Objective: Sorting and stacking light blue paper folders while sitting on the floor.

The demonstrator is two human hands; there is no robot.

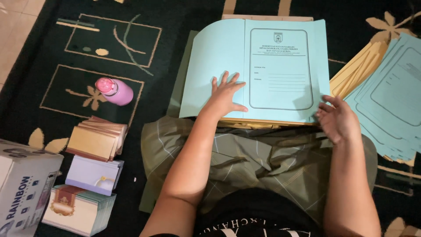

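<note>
Left hand (226, 94) has no real grip going, it's just pressed flat with fingers spread on the light blue folder (263, 66), right on the curved flap that's folded over the left side. Right hand (337, 119) is loosely open too, fingertips touching the folder's lower right corner, not clamped on anything.

That folder sits on top of a stack of folders (263, 123) straight in front of the person's lap, yellowish edges peeking out underneath. It's upright from the wearer's view, long axis running away from the body, printed frame on the right half, fold toward the left.

Off to the right, just beside it, there's a fanned pile of blue folders (386, 105) with a few yellow folders (357, 70) sticking out between; too many to count properly.

On the left, well apart from the hands: one pink bottle (115, 91) lying on its side, three small stacks of paper cards, namely a tan stack (94, 141), a pale lilac stack (93, 173) and a cream stack (75, 210), plus one white cardboard box (22, 184) at the edge. Everything's on a dark patterned carpet (144, 66). Nothing blocks the hands.
</note>
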